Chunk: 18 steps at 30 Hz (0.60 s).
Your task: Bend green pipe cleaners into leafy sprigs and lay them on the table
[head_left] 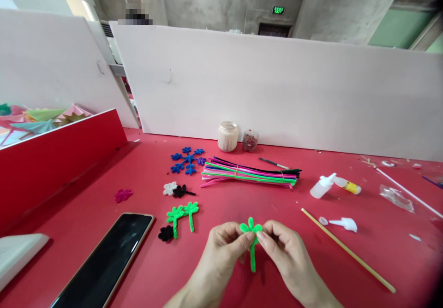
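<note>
Between my two hands is a green pipe-cleaner flower (pixel 253 255) with looped petals and a twisted stem pointing down. My left hand (pixel 226 245) pinches its left side between thumb and fingers. On the other side, my right hand (pixel 282 248) grips a petal near the centre, partly hiding it. Left of my hands lie two finished green flowers (pixel 175 214) with stems, and a black flower (pixel 165 233) touches one of them. Farther back are a white flower (pixel 169 188), a black flower with a stem (pixel 180 191), a magenta flower (pixel 123 195) and a blue snowflake shape (pixel 188 158).
A bundle of pipe cleaners (pixel 249 173) lies beyond my hands, with a jar (pixel 228 137) and small bead container (pixel 250 141) behind. A phone (pixel 107 257) is at left. Right: glue bottle (pixel 322 186), wooden stick (pixel 349 251), white cap (pixel 346 224). White panel (pixel 277 91) stands behind.
</note>
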Each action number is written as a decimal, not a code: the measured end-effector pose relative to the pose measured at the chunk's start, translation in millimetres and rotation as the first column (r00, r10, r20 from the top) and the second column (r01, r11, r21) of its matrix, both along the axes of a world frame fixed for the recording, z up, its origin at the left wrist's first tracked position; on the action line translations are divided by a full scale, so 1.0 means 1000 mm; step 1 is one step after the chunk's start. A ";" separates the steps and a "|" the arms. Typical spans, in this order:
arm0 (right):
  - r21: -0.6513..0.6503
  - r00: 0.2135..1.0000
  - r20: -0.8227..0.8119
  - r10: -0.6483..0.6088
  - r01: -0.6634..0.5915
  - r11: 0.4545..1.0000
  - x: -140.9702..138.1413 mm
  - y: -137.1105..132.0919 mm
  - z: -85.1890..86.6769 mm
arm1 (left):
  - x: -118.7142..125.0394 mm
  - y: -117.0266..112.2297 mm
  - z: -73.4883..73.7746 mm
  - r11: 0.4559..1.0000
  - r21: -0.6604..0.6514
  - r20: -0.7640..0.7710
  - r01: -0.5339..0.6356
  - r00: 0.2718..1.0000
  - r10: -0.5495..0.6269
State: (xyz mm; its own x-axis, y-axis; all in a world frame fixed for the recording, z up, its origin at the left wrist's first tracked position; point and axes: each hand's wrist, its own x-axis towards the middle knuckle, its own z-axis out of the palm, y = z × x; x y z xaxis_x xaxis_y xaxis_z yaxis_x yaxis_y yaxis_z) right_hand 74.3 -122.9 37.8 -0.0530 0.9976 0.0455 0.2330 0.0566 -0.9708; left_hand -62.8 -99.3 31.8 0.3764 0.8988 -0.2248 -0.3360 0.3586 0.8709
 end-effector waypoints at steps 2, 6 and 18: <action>-0.003 1.000 -0.024 0.001 -0.002 1.000 -0.001 0.000 0.001 | 0.000 0.000 -0.001 1.000 -0.001 -0.015 0.000 1.000 0.000; 0.007 0.999 -0.029 -0.026 0.026 1.000 -0.002 0.001 0.000 | 0.001 -0.001 -0.002 1.000 0.014 -0.009 0.018 1.000 -0.018; 0.025 0.993 0.040 -0.111 0.110 0.994 -0.003 0.003 -0.003 | 0.002 -0.001 -0.002 0.999 -0.012 0.022 0.037 0.999 -0.037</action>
State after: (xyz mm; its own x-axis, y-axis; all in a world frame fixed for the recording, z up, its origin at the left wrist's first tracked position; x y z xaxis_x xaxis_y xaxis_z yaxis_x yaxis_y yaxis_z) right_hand 70.9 -120.4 35.1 0.0548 0.9962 0.0684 0.2788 0.0505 -0.9590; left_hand -60.7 -100.6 29.8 0.4142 0.8814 -0.2271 -0.3411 0.3817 0.8591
